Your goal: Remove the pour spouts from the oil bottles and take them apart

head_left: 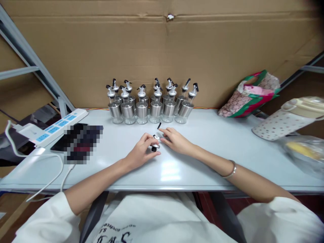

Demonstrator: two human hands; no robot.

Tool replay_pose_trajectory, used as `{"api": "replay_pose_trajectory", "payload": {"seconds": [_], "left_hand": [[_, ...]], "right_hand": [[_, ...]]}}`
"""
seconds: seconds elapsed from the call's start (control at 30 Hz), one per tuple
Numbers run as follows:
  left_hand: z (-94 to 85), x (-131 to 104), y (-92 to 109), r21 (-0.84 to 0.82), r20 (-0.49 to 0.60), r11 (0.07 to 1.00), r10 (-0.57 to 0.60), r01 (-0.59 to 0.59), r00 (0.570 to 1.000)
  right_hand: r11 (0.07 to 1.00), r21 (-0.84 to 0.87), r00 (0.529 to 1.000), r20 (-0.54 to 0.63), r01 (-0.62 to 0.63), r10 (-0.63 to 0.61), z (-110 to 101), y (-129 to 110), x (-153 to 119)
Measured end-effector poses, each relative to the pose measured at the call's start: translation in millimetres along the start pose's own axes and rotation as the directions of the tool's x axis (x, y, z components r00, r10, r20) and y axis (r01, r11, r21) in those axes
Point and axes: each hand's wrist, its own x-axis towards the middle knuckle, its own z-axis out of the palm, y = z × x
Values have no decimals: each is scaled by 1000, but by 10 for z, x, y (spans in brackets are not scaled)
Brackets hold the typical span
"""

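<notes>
A silver-and-black pourer spout (155, 145) is gripped in my left hand (141, 150), its black stopper pointing down and its spout turned up toward the right. My right hand (176, 140) is just to the right of it, index finger stretched out and thumb apart. A small black flap piece (159, 126) is right at the tip of that index finger; whether they touch is hard to see. The right thumb is close to the spout's end. Beyond both hands, glass bottles (142, 111) with steel sleeves and similar pourers are lined up in rows.
At left are a white power strip (60, 126), a white cable (62, 165) and a dark blurred-out device (78, 148). A patterned bag (249, 96), a dotted flask (283, 118) and a clear plastic bag (306, 153) occupy the right. A cardboard wall (101, 50) closes the back.
</notes>
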Motion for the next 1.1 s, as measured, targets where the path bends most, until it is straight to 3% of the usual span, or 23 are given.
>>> {"api": "replay_pose_trajectory", "payload": {"seconds": [0.07, 0.17, 0.43, 0.6, 0.87, 1.1], "left_hand": [[3, 1, -5, 12, 5, 1000, 6, -6, 1000], [2, 6, -8, 38, 19, 999, 30, -30, 999], [-20, 9, 7, 54, 50, 999, -7, 4, 999], [-29, 12, 18, 25, 66, 1000, -11, 9, 998], [-35, 41, 21, -11, 44, 992, -124, 125, 991], [-43, 35, 24, -56, 17, 974, -219, 220, 976]], "right_hand": [[987, -159, 999, 39, -3, 9, 19, 22, 50], [963, -268, 998, 57, -13, 29, 35, 28, 90], [982, -187, 999, 36, 37, -31, -29, 62, 30], [971, -237, 999, -10, 29, -32, 26, 175, 112], [995, -94, 993, -108, 40, -50, -64, 257, 57], [954, 175, 964, -154, 243, -218, -90, 1, -78]]}}
